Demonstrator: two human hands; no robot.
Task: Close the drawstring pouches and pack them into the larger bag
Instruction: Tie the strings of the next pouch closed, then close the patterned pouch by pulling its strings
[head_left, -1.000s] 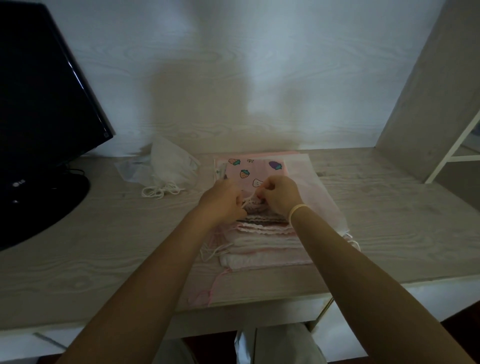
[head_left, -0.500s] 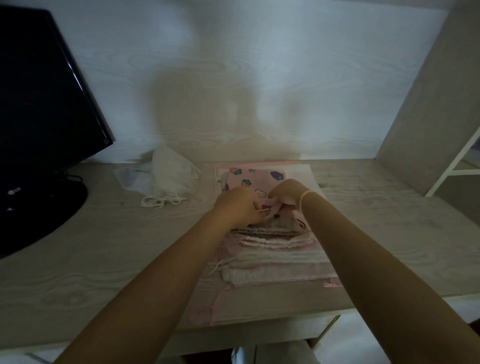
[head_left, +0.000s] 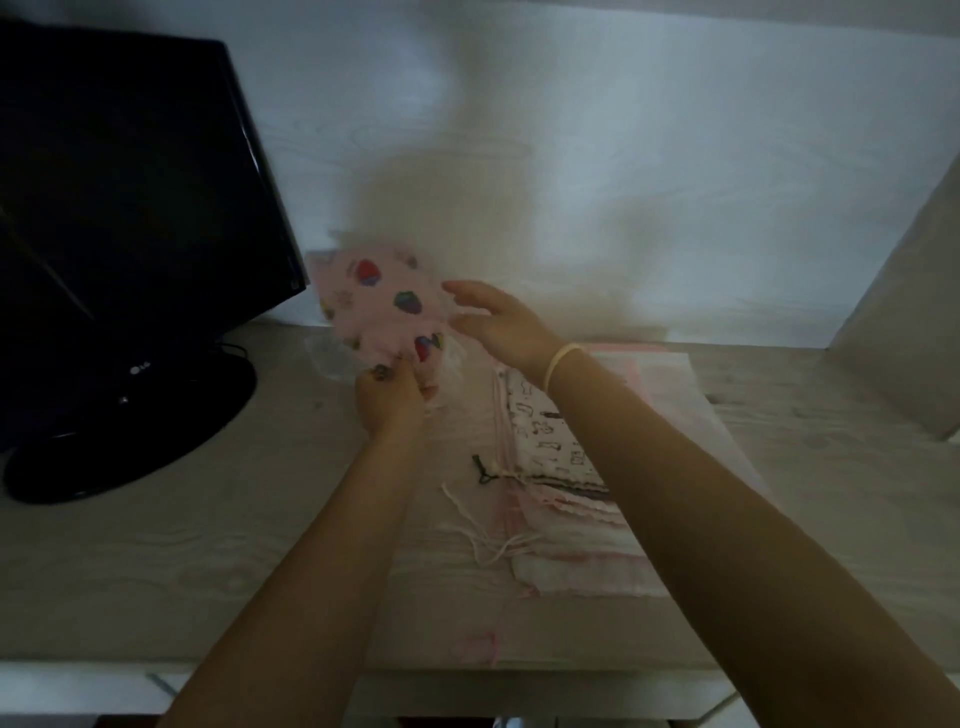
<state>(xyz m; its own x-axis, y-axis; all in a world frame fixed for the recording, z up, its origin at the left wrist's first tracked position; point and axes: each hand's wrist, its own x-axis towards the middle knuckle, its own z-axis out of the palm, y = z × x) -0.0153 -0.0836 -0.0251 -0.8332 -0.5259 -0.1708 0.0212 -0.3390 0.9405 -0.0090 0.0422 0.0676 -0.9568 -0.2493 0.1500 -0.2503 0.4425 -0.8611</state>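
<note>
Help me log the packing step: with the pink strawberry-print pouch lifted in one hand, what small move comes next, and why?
Probably lower the pink strawberry-print fabric pouch into the translucent white bag beneath it. The left hand grips its gathered end, and the open right hand beside it could hold the bag open.

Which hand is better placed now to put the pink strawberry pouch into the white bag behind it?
Left, probably. The left hand already pinches the strawberry pouch at its gathered end, lifted just above the white bag. The right hand is open beside the pouch and holds nothing; it could hold the bag open.
</note>
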